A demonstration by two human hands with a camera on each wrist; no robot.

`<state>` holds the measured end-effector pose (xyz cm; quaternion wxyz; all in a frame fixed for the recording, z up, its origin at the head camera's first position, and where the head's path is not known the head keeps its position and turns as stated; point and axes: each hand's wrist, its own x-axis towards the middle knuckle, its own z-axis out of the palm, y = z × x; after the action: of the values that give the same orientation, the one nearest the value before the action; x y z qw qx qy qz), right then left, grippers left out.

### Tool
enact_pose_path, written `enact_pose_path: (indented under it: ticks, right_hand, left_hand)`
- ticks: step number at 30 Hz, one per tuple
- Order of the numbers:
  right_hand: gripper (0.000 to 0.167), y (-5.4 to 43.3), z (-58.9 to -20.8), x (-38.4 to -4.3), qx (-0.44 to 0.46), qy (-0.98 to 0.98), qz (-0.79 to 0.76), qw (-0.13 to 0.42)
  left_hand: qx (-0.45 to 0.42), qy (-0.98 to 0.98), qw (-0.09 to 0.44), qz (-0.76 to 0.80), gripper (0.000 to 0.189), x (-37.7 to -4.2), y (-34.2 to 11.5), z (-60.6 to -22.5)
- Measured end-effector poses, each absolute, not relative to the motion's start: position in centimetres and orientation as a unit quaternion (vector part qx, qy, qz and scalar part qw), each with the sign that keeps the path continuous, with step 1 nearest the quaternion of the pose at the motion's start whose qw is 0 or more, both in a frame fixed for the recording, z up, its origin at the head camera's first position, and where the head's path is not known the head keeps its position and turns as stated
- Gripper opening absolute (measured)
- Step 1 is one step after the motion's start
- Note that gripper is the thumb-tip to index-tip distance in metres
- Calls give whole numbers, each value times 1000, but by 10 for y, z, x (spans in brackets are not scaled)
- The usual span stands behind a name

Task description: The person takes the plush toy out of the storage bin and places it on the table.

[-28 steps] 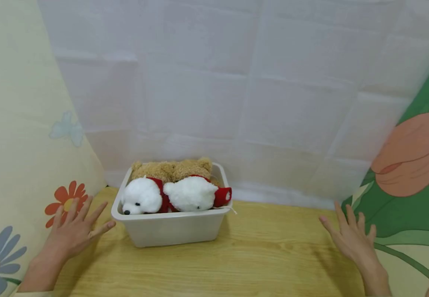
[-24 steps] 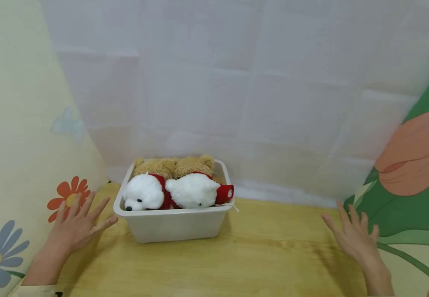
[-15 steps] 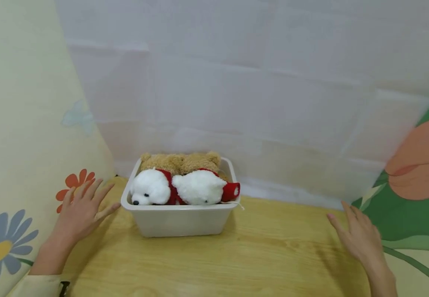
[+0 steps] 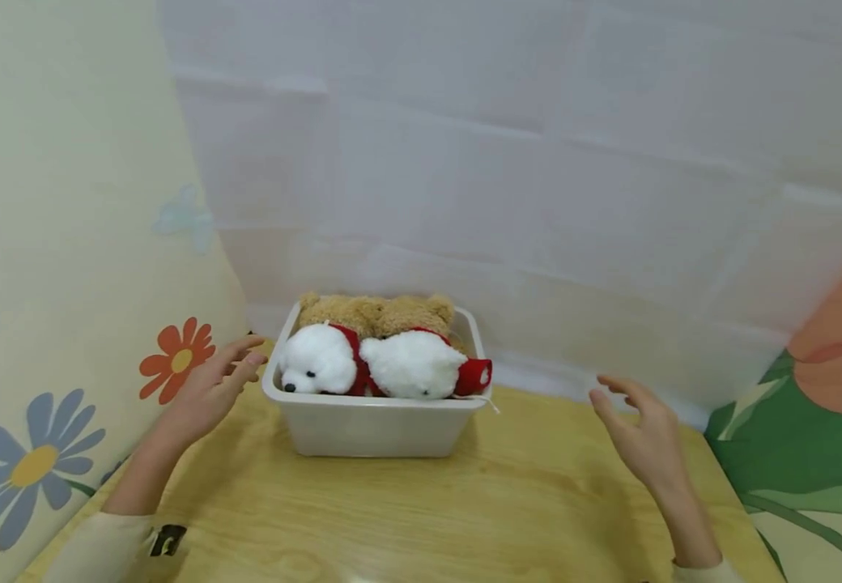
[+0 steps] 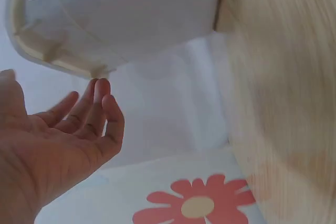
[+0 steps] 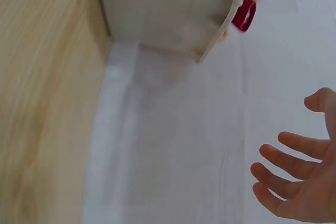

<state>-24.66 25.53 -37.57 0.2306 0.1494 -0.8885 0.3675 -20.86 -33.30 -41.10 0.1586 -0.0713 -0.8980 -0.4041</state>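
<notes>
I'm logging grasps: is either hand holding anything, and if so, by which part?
Nothing is held: the left hand is beside the white bin, the right hand apart from it.

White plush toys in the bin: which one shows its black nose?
The white toy nearer the left hand; no nose shows on the other white toy.

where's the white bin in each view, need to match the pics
Head: white bin just left of centre, below the middle.
Left wrist: white bin at top, left of centre, cut by the edge.
Right wrist: white bin at top middle, also cut by the edge.
Shared landmark: wooden table, bottom in head, right in left wrist, left in right wrist.
</notes>
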Motion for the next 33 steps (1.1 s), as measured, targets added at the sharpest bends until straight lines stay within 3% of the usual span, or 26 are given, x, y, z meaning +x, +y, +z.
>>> enact_pose_path:
  ticks: [6, 13, 27, 33]
  right_hand:
    - [43, 214, -354, -255, 215, -872, 383, 215]
    - [44, 167, -345, -275, 313, -847, 379, 202]
    - [76, 105, -353, -296, 387, -846, 363, 48]
    - [83, 92, -354, -303, 396, -843, 364, 32]
  left_hand:
    - [-83, -853, 93, -508, 57, -207, -321, -403]
    - [-89, -848, 64, -518, 62, -204, -315, -397]
    - [-8, -740, -1, -673, 67, -198, -314, -392]
    - [13, -728, -8, -685, 70, -197, -314, -391]
